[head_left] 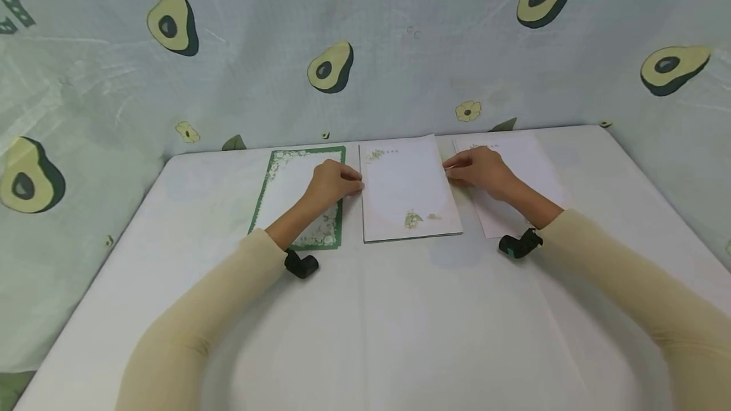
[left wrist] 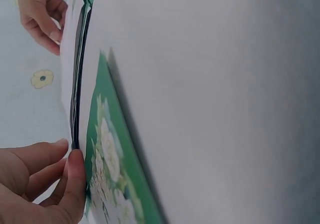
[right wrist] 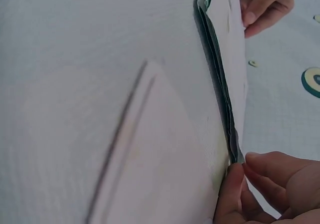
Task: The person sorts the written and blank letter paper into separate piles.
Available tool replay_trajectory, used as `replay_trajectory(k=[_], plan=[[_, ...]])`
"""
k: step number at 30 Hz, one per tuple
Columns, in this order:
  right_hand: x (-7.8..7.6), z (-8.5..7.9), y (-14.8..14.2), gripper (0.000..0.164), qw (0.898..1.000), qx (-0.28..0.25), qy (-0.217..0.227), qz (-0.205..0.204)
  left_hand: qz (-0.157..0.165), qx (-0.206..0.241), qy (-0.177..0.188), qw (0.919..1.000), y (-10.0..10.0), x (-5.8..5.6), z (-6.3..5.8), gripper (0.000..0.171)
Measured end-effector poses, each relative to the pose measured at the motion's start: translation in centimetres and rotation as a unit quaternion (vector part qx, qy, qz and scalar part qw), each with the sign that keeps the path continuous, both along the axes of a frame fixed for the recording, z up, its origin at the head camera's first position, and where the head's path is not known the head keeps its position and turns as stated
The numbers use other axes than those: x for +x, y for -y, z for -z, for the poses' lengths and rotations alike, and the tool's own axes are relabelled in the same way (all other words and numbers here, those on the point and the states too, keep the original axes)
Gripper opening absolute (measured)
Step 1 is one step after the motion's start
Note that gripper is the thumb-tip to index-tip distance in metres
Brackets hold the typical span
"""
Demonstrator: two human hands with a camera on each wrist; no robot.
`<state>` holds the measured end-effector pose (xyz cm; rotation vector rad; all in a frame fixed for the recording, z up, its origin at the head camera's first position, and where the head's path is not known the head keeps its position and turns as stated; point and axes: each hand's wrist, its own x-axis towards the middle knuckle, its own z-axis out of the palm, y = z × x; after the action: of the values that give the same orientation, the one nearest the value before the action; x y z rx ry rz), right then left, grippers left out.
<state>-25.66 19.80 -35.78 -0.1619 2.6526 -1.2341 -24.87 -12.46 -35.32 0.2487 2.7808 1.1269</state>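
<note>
A stack of pale letter paper (head_left: 407, 189) with a small flower print lies in the middle of the white table (head_left: 365, 322). My left hand (head_left: 358, 184) pinches the stack's left edge and my right hand (head_left: 448, 169) pinches its right edge. In the left wrist view my left hand (left wrist: 70, 151) holds the stack (left wrist: 77, 83) between thumb and fingers, with the edge slightly raised. In the right wrist view my right hand (right wrist: 240, 166) grips the layered stack (right wrist: 225, 83) the same way. A green-bordered sheet (head_left: 280, 192) lies under my left wrist.
A pale pink sheet (head_left: 525, 170) lies to the right of the stack, partly under my right wrist. An avocado-print cloth (head_left: 171, 21) hangs behind and beside the table. Black wrist cameras (head_left: 301, 265) sit on both forearms.
</note>
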Motion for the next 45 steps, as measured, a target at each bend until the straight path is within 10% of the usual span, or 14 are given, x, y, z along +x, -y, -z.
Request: replay_trajectory(k=[16, 26, 45], plan=[[0.3, -0.2, -0.1, 0.037, 0.999, -0.034, 0.008, -0.01, -0.011, 0.128, 0.046, 0.9906, -0.1, -0.5, -0.1, 0.024], [0.7, -0.4, -0.3, 0.041, 0.995, -0.092, 0.035, -0.018, -0.054, 0.245, 0.104, 0.9623, -1.1, 0.0, -0.2, 0.029], [2.0, -2.5, -2.1, 0.032, 0.99, -0.119, -0.062, 0.047, -0.063, 0.368, 0.081, 0.924, -3.7, 0.5, -1.9, 0.022]])
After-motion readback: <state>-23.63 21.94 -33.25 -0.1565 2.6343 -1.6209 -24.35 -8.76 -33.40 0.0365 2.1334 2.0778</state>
